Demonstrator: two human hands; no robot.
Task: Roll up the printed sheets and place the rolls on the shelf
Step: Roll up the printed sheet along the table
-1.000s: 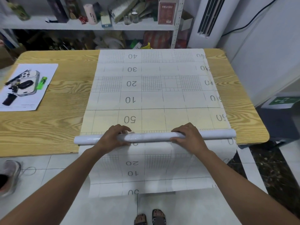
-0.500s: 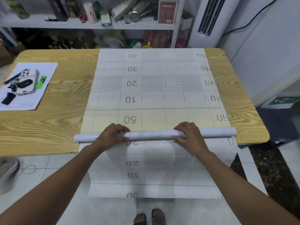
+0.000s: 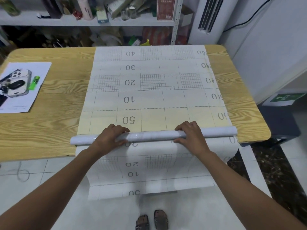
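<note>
Roll [image 3: 153, 136] across sheet [image 3: 149, 83] on table [image 3: 49, 127]

shelf [image 3: 25, 22] clutter blurred | roll [image 3: 152, 135] partly under left hand [image 3: 108, 138], right hand [image 3: 191, 135] | paper [image 3: 20, 103] cut by left edge

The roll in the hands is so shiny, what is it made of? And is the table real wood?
The roll, gripped by the left hand and right hand, looks like white paper or film with a glossy coat: light glints along it. The table shows yellow wood grain, yet its flat, even sheen hints at printed laminate, not solid wood.
</note>
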